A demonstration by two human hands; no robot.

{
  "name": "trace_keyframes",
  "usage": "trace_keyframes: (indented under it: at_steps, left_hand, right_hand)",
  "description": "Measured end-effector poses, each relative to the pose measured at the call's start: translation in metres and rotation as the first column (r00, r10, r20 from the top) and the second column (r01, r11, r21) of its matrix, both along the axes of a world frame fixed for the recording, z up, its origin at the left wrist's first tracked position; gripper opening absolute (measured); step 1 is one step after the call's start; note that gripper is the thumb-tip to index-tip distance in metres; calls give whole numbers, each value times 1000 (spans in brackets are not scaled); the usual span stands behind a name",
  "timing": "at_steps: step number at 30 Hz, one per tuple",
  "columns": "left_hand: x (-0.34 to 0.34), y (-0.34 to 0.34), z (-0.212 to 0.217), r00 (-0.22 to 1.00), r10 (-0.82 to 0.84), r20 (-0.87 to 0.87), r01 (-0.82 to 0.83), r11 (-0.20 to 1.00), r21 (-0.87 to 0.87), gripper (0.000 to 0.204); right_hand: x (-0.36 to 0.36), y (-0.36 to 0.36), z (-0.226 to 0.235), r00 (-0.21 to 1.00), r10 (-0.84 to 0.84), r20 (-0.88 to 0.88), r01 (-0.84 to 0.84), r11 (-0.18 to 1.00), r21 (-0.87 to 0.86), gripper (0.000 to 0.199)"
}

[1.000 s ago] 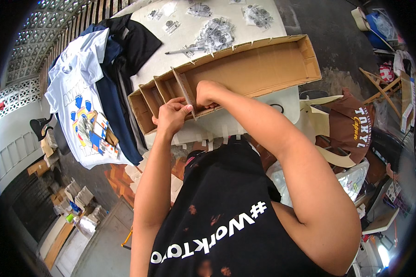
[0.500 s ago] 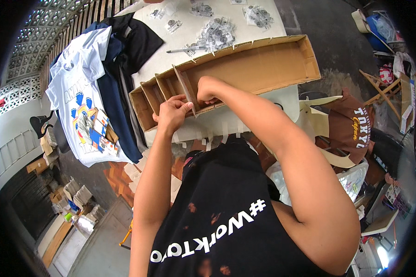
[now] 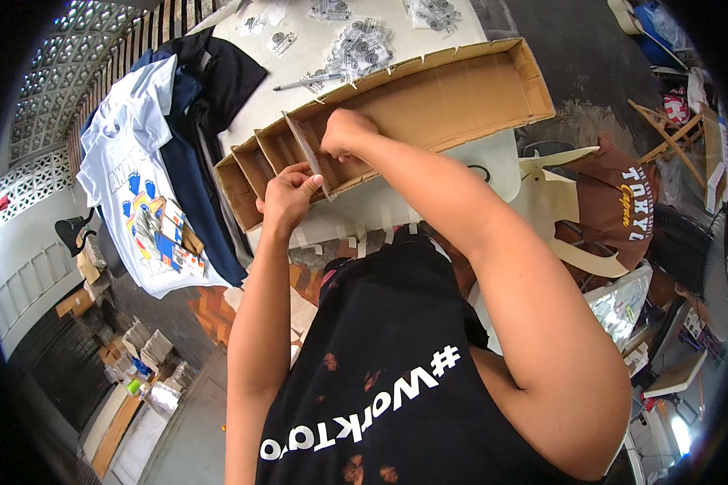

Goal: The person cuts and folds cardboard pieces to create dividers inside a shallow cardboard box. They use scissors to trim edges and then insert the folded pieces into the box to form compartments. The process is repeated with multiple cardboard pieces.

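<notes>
A long, shallow cardboard box (image 3: 461,89) lies slanted across the near edge of the table. Thin upright dividers split its left part into small compartments. My left hand (image 3: 291,194) is at the box's near wall, thumb and fingers pinching the near end of the rightmost cardboard divider (image 3: 303,145). That divider stands tilted, its near end jutting past the wall. Inside the box, just right of the divider, my right hand (image 3: 348,133) is curled closed; its fingertips are turned away, so what they hold, if anything, is hidden.
On the white table (image 3: 255,89) behind the box are a pen (image 3: 307,82) and several small printed clear packets (image 3: 360,48). A white printed T-shirt (image 3: 133,137) and dark shirts (image 3: 226,81) hang over the left side. A chair (image 3: 550,194) with a brown shirt (image 3: 615,206) stands right.
The box, table and both hands sit slightly farther left and higher in the picture. My hands stay at the same divider, the right one still curled beside it.
</notes>
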State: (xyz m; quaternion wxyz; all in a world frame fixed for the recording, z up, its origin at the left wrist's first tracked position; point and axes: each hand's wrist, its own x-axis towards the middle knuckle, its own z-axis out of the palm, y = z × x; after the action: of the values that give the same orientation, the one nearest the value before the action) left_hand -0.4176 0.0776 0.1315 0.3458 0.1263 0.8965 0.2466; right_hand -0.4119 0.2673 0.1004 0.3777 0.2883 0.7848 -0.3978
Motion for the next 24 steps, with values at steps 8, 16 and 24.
trace_keyframes:
  at_steps: [8,16,24]
  left_hand:
    - [0,-1,0,1000,5,-6,-5,1000,20,31]
    - [-2,3,6,1000,-12,-19,12,1000,-6,32]
    - [1,-1,-2,1000,10,-25,-9,999,51,28]
  right_hand:
    - [-13,2,-1,985,-169,-45,168,986,-17,10]
    - [-21,-5,-4,927,-340,-160,349,937,27,10]
    - [26,-5,0,975,220,-37,-217,974,64,19]
